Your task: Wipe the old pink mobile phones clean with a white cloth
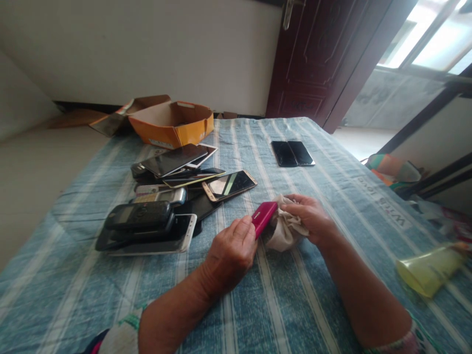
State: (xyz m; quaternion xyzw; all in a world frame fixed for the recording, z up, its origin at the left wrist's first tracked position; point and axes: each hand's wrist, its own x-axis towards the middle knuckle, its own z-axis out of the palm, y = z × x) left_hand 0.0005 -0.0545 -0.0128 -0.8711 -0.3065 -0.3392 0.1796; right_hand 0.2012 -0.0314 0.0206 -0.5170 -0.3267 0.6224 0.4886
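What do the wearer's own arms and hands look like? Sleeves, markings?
Left grip and right grip are bare, ungloved human hands; no watch shows. Forearms are bare too. Left sleeve: pale with teal-green edging, some navy and pink. Right sleeve: pinkish with green, pattern blurred. No cables visible.

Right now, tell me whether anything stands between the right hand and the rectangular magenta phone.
Yes: the crumpled cream fabric cloth, gripped by the right hand, lies between its fingers and the right-hand end of the rectangular magenta phone. The left hand holds the opposite end. Nothing else visible is in between.
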